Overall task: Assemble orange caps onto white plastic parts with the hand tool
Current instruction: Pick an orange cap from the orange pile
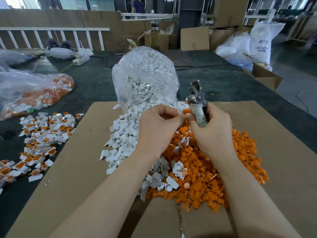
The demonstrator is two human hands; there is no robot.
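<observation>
My right hand (211, 125) grips the wrapped handle of a metal hand tool (197, 98), whose jaws point up and away. Its thumb and fingertip also pinch an orange cap (186, 111). My left hand (157, 124) pinches a small white plastic part (179, 112) right against that cap. Below my hands lie a heap of loose orange caps (214, 172) and a heap of white parts (123, 136) on a cardboard sheet (77, 160).
A clear bag of white parts (145, 74) stands behind the heaps. Assembled white-and-orange pieces (41, 138) lie at the left beside a bag of them (34, 93). A bottle (154, 36), a power strip (81, 59), boxes and sacks stand further back.
</observation>
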